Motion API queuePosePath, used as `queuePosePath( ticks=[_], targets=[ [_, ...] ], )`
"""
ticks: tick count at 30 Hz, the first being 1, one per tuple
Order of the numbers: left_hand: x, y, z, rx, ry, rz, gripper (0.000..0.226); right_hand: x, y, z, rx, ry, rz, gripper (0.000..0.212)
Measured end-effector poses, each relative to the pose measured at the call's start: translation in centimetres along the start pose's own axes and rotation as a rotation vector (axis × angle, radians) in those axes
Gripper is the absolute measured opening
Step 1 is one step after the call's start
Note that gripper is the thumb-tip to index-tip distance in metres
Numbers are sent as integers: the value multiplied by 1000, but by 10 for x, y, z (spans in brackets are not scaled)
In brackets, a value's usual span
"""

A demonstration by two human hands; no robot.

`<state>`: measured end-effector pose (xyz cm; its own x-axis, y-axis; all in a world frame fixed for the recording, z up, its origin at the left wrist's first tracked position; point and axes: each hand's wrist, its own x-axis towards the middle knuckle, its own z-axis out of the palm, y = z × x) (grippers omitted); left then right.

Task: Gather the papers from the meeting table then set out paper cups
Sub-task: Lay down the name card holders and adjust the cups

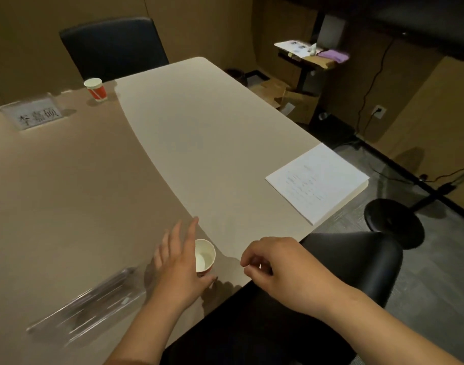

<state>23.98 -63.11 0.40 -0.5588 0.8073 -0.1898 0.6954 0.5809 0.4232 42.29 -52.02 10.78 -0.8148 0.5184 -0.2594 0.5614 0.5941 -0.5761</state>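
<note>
Cup-setting step, judged: left hand [178, 262], fingers straight, rests against a white paper cup [205, 256] at lower centre; right hand [275, 267] hovers loosely curled, empty; stacked papers [317, 181] at right table edge; next, release and place another cup.

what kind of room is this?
Likely a small meeting room: a long table with a name placard and paper cup set at a seat, an office chair, and a wall screen.
</note>
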Motion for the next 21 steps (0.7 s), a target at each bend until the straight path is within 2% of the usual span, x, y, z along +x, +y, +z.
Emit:
queuePosePath(
  ticks=[3,7,8,15,21],
  targets=[
    [-3,35,-28,-74,71,183,89,0,15,-22,37,43,13,16],
    [-2,91,-45,-256,83,284,16,-8,43,-57,136,145,25,11],
    [2,112,-43,-270,87,298,6,-13,57,-69,149,162,27,10],
    [37,230,-2,-222,51,344,10,-30,156,-144,173,252,5,14],
    [34,283,12,-232,92,255,14,-14,199,-186,120,125,-125,15]
  ],
)
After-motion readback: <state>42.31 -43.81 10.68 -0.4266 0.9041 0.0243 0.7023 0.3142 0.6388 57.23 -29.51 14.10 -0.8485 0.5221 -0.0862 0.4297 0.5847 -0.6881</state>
